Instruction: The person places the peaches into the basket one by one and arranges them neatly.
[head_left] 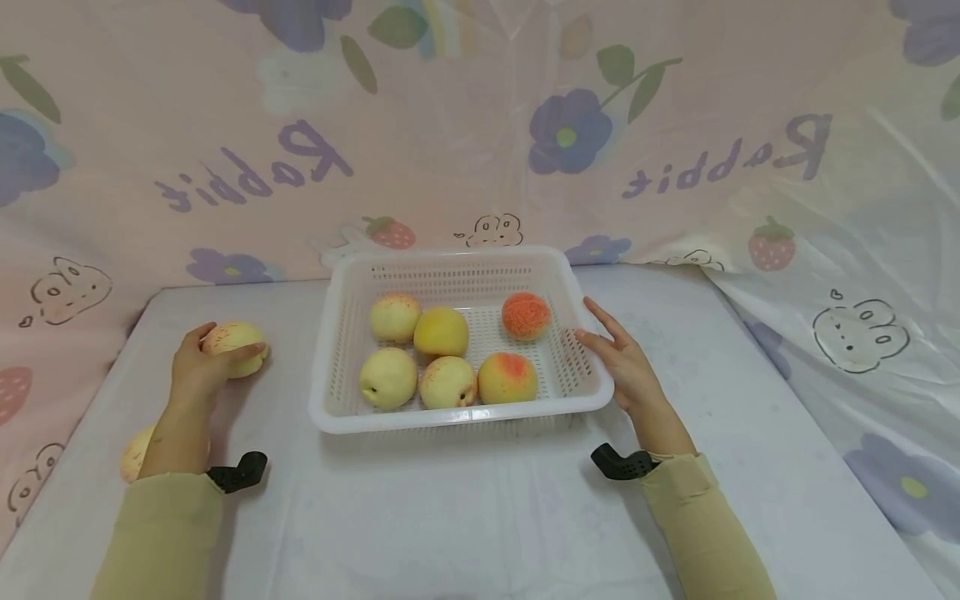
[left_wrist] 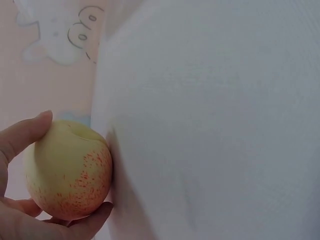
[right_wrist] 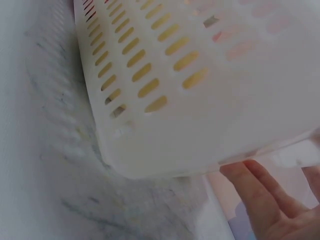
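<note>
At the left of the table, my left hand (head_left: 201, 364) grips a pale yellow peach (head_left: 235, 348) with red speckles. The left wrist view shows thumb and fingers curled round this peach (left_wrist: 70, 170), which sits low against the white surface. My right hand (head_left: 628, 367) touches the right side of a white plastic basket (head_left: 465, 414), its fingers fairly straight at the rim. From the right wrist, fingertips (right_wrist: 235, 172) rest against the basket's outer wall (right_wrist: 240, 115). Inside the basket lie several fruits, among them pale peaches (head_left: 388, 377), a yellow one (head_left: 441, 332) and a rough orange-red one (head_left: 526, 316).
Another pale peach (head_left: 137, 454) lies near the table's left edge, partly hidden behind my left forearm. A printed cloth (head_left: 450, 150) with flowers and rabbits hangs behind the white-covered table (head_left: 450, 517) and along its sides.
</note>
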